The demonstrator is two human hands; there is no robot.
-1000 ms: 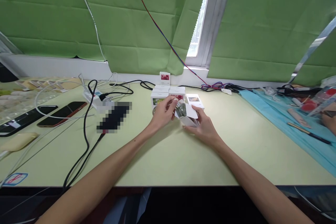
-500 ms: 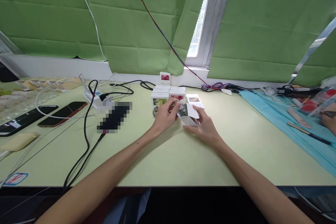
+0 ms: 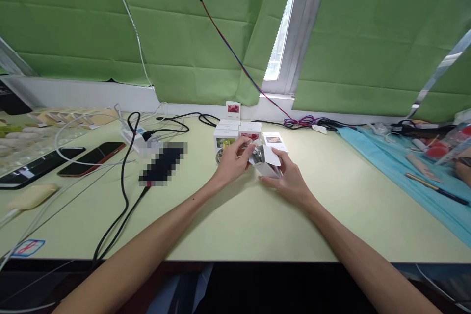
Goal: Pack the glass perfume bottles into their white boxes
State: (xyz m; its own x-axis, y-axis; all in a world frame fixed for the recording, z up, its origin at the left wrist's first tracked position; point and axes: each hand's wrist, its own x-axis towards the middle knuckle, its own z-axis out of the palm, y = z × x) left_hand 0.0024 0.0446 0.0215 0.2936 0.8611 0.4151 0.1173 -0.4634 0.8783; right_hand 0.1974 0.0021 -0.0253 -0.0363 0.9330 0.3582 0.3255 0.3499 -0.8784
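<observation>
A small white cardboard box (image 3: 268, 170) is tilted above the table, its flap raised and its mouth toward the left. My right hand (image 3: 292, 177) is closed around it from the right. Inside the mouth shows a dark, shiny item (image 3: 259, 154), too small to name. At that mouth my left hand (image 3: 234, 161) is pinched, with something glassy by its fingertips that I cannot make out. Just behind my hands stand several white boxes (image 3: 226, 133) with picture labels. A yellow-topped thing (image 3: 226, 143) and a round clear item (image 3: 219, 156) are partly hidden by my left hand.
Phones (image 3: 91, 159), a power strip (image 3: 133, 138) and tangled cables (image 3: 124, 196) occupy the left side. A blue sheet (image 3: 386, 159) with a pen (image 3: 436, 188) lies at right, where another person's hand (image 3: 462, 172) shows at the edge. A green curtain (image 3: 198, 34) hangs behind.
The whole view has shifted slightly, so things sit a little further right. Both hands keep nearly the same pose at the box.
</observation>
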